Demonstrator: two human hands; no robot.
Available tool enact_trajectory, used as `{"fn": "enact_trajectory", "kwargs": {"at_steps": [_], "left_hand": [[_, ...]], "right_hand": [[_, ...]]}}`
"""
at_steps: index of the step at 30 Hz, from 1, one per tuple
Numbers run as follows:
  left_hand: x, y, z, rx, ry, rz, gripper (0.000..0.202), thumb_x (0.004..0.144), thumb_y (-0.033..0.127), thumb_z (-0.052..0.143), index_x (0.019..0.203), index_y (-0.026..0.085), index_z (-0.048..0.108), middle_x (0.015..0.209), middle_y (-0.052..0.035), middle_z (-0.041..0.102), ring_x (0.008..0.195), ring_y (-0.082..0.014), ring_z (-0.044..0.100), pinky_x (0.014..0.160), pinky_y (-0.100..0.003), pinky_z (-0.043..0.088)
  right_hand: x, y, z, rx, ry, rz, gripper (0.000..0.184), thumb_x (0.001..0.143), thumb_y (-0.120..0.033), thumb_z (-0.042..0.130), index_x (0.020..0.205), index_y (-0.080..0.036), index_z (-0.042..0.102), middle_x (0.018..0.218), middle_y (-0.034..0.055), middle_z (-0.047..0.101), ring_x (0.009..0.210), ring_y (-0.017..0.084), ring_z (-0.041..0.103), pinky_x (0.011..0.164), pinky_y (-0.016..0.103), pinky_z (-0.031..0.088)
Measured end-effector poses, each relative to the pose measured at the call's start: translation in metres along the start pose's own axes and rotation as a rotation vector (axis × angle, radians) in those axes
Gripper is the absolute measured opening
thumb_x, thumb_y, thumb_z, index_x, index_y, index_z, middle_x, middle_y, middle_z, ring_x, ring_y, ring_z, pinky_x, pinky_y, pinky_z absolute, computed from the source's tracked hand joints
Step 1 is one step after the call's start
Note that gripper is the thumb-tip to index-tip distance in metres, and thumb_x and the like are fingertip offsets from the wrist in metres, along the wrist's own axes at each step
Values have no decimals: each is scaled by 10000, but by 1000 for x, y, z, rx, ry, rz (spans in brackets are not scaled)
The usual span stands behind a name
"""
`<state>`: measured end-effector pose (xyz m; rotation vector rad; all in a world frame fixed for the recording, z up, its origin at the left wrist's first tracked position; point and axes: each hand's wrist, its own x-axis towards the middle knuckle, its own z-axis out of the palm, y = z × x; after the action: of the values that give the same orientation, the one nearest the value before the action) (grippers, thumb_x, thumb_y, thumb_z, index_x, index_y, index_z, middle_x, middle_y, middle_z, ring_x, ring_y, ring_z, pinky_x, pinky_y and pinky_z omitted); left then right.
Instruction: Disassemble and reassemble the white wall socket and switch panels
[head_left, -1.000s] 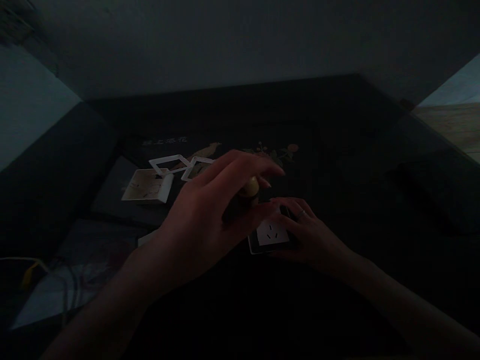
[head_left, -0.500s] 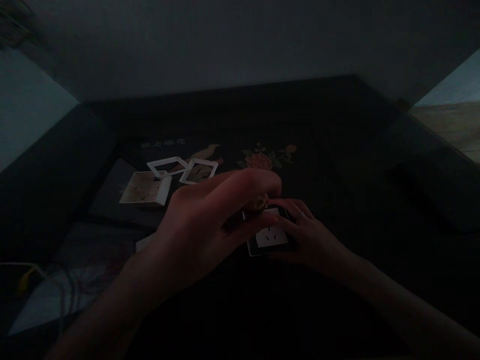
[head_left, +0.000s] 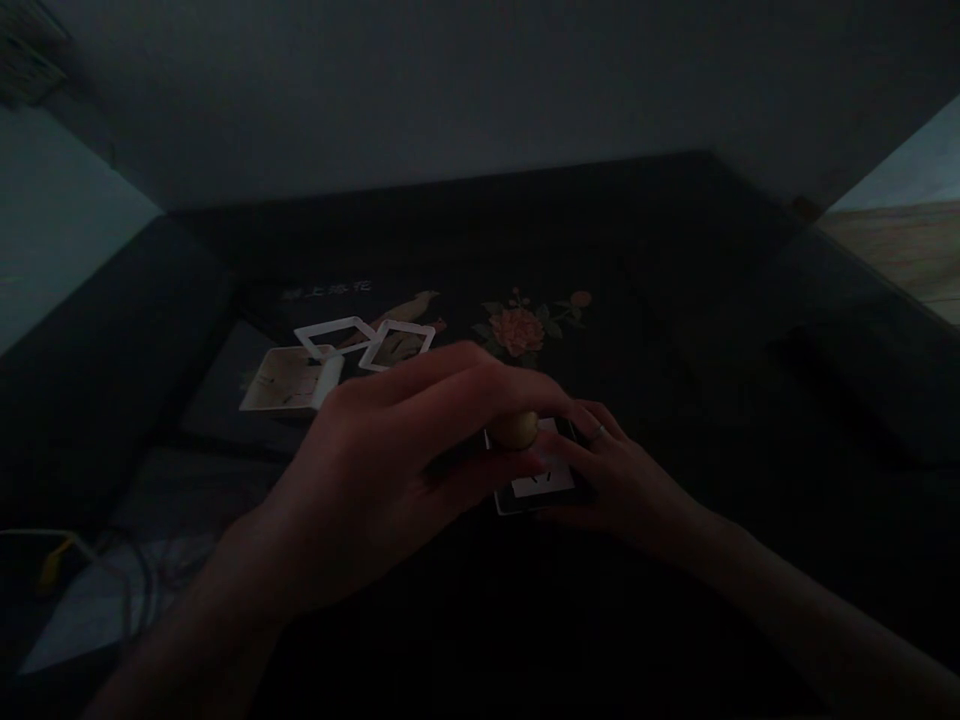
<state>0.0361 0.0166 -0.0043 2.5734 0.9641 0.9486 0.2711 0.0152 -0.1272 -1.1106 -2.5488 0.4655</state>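
My left hand point(head_left: 420, 450) is closed around a yellowish rounded handle, which looks like a screwdriver point(head_left: 516, 430). Its shaft and tip are hidden. Below it lies a wall socket point(head_left: 546, 482) with a white centre, a dark surround and a pale outer edge. My right hand point(head_left: 607, 460), with a ring on one finger, grips the socket from its right side. The fingers of both hands meet over the socket's upper part and cover much of it.
On the dark table with a printed flower point(head_left: 517, 330) lie two white square frames point(head_left: 330, 327) and an open white back box point(head_left: 281, 380), left of my hands. Cables point(head_left: 127, 570) and a pale sheet point(head_left: 82, 625) are at the lower left. A wall rises behind; the light is dim.
My left hand has turned about the handle; its fingers have stretched further right and its thumb has moved lower. The handle's end shows more fully. My right hand and the socket have hardly moved.
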Motion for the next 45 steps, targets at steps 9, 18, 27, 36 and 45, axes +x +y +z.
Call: {"fn": "enact_trajectory", "kwargs": {"at_steps": [9,18,27,36,45], "left_hand": [[2,-3,24,-75,134,-100,240,877,140,703,1083,192,592,1022,-17,706,926,-148,699,825,-238,581],[-3,-2,-7,-38,-132,-55,453,978,157,517,1416,266,483,1228,-26,703,1139,-197,672,934,-274,593],[-1,-6,10,172,153,20,202,882,237,722,1073,198,670,885,-9,656,786,-142,652,681,-208,559],[-3,-3,-6,80,-14,-44,372,953,162,594,1306,275,562,1115,7,705,982,-148,693,836,-220,572],[-3,0,-2,240,58,-105,283,955,216,588,1238,232,599,1136,-23,699,1006,-175,681,865,-259,568]], "right_hand": [[0,-2,-1,-1,8,-11,728,783,-366,777,1426,-259,454,1470,177,418,1300,401,415,956,613,522],[1,-2,-2,0,-15,1,760,770,-344,785,1437,-307,422,1484,160,414,1308,405,419,950,651,516],[0,-2,-1,-27,-26,5,755,775,-350,783,1441,-290,432,1482,167,402,1296,411,425,935,637,530],[-1,-2,-1,-20,-10,-10,759,767,-339,790,1441,-261,449,1472,183,413,1294,409,418,947,636,521],[1,-1,0,-21,-23,-2,773,769,-355,791,1455,-256,449,1477,186,412,1291,409,423,958,634,513]]}}
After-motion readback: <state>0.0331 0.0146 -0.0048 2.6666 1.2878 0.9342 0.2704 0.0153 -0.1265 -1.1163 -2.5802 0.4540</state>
